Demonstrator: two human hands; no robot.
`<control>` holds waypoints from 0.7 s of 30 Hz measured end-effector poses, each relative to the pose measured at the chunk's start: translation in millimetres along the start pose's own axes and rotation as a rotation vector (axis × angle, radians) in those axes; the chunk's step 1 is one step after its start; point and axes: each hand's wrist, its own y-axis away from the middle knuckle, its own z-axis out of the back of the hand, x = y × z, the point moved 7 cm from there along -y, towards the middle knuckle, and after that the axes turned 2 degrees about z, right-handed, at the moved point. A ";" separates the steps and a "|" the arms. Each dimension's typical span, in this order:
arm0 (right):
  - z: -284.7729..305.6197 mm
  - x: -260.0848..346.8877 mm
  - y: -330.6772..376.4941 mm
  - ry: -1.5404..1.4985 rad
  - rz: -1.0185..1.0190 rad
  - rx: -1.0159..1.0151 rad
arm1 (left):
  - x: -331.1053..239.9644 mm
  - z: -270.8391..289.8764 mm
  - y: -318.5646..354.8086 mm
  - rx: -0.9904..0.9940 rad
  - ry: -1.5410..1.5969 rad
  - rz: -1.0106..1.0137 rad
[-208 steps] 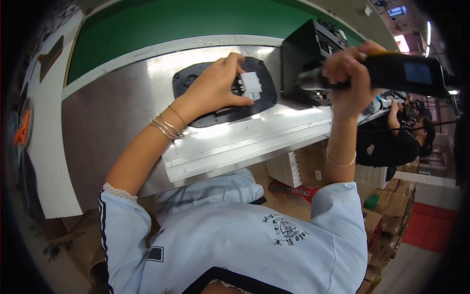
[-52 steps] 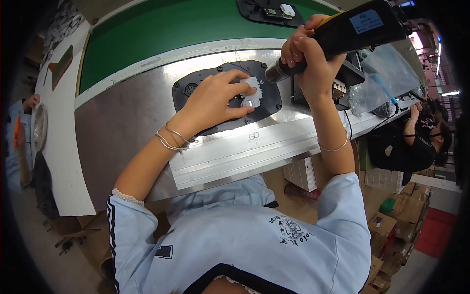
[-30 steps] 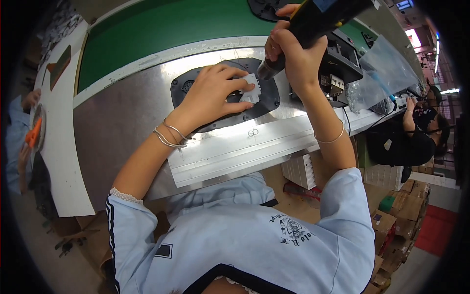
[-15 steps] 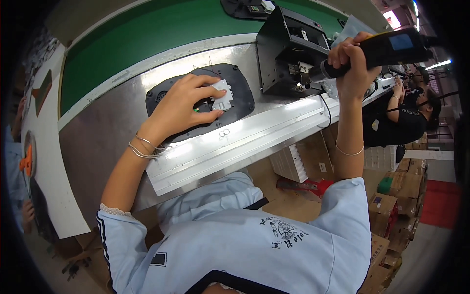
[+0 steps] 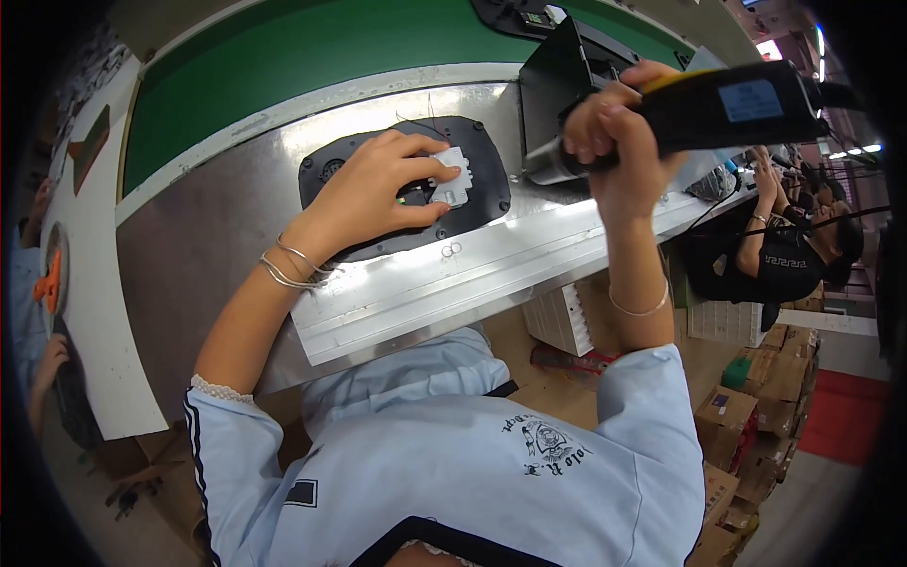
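On the metal bench lies a rounded black plastic panel (image 5: 487, 210) with posts around its rim. My left hand (image 5: 373, 194) rests over it, thumb and fingers gripping a small white plastic part (image 5: 454, 178) against its surface. Thin wires (image 5: 433, 115) rise behind that part. My right hand (image 5: 619, 156) is wrapped round a black and yellow electric screwdriver (image 5: 723, 109), held tilted above the bench. Its silver nose (image 5: 546, 165) points left toward the panel, a short way off the panel's right edge. Whether a screw sits on the tip, I cannot tell.
A black metal box (image 5: 551, 85) stands behind the screwdriver. The green belt (image 5: 331, 57) runs along the far side, with another black panel (image 5: 510, 17) on it. Two small rings (image 5: 451, 250) lie on the bench's white front rail. At right, a co-worker in black (image 5: 794, 250) sits near cardboard boxes (image 5: 770, 378).
My right hand has brought the screwdriver left and slightly down, away from the black box toward the panel. My left hand keeps its grip on the white part. The view has shifted slightly.
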 end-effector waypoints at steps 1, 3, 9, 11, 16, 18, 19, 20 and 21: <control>-8.6 -7.1 -3.0 -0.049 0.002 0.032 | -0.5 -0.3 -0.4 0.017 0.005 0.014; -19.6 -16.1 -5.8 -0.042 -0.013 0.050 | -0.3 -1.4 -0.3 0.029 0.010 0.035; -37.7 -31.9 -5.4 -0.049 -0.064 0.092 | 0.5 -1.0 1.6 0.004 -0.010 -0.001; -40.5 -34.4 -5.3 -0.042 -0.066 0.105 | 1.5 -0.9 1.9 0.000 -0.006 -0.006; -46.4 -38.0 -1.0 0.018 -0.059 0.122 | 0.6 -1.1 1.4 0.010 -0.022 -0.006; -48.5 -40.1 0.6 0.068 -0.069 0.134 | 0.0 -2.3 0.2 0.011 -0.024 -0.014; -49.7 -43.2 -0.8 0.095 -0.080 0.158 | 1.4 -1.9 0.1 0.001 -0.023 -0.018; -50.0 -45.4 -3.2 0.145 -0.067 0.154 | 2.2 -1.7 0.2 -0.008 -0.023 -0.024; -48.3 -40.0 -3.9 0.150 -0.062 0.147 | 1.1 -2.8 0.1 -0.005 -0.023 -0.033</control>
